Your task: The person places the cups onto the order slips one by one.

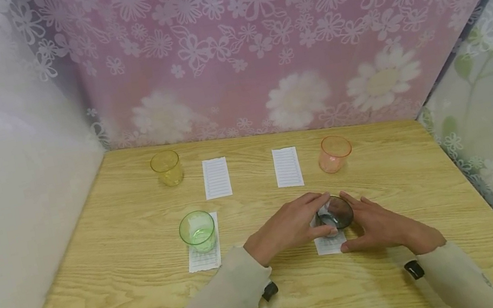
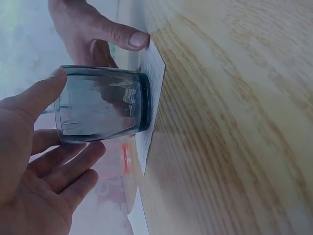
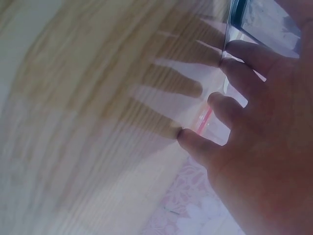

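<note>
A smoky grey glass cup [image 1: 336,215] stands upright on a lined paper slip [image 1: 330,246] at the right of the table. My left hand [image 1: 291,224] pinches the cup near its rim, the thumb on one side and fingers on the other, as the left wrist view shows on the glass [image 2: 102,105]. Close on the cup's right is my right hand [image 1: 379,223], fingers spread, its thumb tip down at the slip's edge. In the right wrist view the spread fingertips of this hand [image 3: 264,127] reach down toward the wood; whether they touch the cup I cannot tell.
A green glass cup [image 1: 198,234] stands on another lined slip [image 1: 204,262] at left. Behind are a yellow cup [image 1: 167,169], an orange-pink cup [image 1: 334,155] and two lined slips, left [image 1: 216,178] and right [image 1: 287,167]. A flowered pink curtain [image 1: 229,58] hangs behind the table.
</note>
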{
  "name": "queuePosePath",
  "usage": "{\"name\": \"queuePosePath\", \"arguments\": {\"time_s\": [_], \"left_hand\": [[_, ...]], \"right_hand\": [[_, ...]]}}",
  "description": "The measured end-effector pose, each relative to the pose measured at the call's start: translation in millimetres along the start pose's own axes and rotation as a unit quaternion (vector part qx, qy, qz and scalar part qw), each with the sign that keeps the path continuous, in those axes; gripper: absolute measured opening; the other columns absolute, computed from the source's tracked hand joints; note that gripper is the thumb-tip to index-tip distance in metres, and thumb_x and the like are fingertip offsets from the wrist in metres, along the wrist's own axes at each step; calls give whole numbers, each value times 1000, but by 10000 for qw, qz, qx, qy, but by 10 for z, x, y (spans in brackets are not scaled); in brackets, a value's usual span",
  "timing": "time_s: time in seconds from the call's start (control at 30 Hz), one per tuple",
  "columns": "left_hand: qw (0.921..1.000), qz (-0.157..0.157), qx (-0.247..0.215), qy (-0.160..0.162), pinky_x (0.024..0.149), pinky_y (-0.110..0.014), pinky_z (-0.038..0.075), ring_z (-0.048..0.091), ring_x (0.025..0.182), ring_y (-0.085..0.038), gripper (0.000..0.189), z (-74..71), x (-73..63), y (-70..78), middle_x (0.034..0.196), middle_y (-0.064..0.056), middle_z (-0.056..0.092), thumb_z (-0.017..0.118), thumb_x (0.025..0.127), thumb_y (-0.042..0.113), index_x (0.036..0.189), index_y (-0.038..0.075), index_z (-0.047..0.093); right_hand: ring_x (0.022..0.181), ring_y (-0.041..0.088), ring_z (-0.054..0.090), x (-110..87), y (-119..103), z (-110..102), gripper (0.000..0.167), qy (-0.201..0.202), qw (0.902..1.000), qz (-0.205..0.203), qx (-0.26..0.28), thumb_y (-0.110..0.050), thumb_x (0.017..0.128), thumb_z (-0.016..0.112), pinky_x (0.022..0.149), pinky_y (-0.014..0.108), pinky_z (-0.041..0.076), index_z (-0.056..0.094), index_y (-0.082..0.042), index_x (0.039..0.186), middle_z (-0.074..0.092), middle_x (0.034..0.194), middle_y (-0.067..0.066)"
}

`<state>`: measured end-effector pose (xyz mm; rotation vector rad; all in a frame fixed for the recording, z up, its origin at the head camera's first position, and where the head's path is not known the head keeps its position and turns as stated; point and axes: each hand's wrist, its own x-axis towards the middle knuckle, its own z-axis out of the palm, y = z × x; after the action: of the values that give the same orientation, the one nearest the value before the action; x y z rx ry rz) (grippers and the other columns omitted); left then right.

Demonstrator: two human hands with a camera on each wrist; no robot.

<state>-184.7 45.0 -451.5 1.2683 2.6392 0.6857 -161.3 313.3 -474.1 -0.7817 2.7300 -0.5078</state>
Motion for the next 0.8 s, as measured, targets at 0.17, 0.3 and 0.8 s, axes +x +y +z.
{"name": "queuePosePath", "arguments": {"time_s": [0.17,0.3,0.8], "left_hand": [[10000,30,-4,6,123,-32,48,53,152,-19,81,10,-9,-2,169,-6,49,65,107,55,170,12,39],[9999,-36,-111,-6,125,-34,45,50,155,-18,83,16,-27,-42,170,-2,47,61,107,60,173,17,35],[9990,-279,-286,185,129,-37,41,47,157,-19,62,-417,-276,-44,169,-1,49,58,112,51,165,18,50]], "right_hand": [[154,63,36,2,10,7,99,74,9999,-151,10,-52,88,89,116,87,29,51,7,158,38,164,44],[156,64,31,-16,28,8,102,101,9998,-129,146,-53,88,89,116,88,27,46,3,162,38,167,39],[159,68,13,-121,42,-233,117,-95,9965,183,813,-44,83,95,119,88,16,31,4,169,25,175,34]]}}
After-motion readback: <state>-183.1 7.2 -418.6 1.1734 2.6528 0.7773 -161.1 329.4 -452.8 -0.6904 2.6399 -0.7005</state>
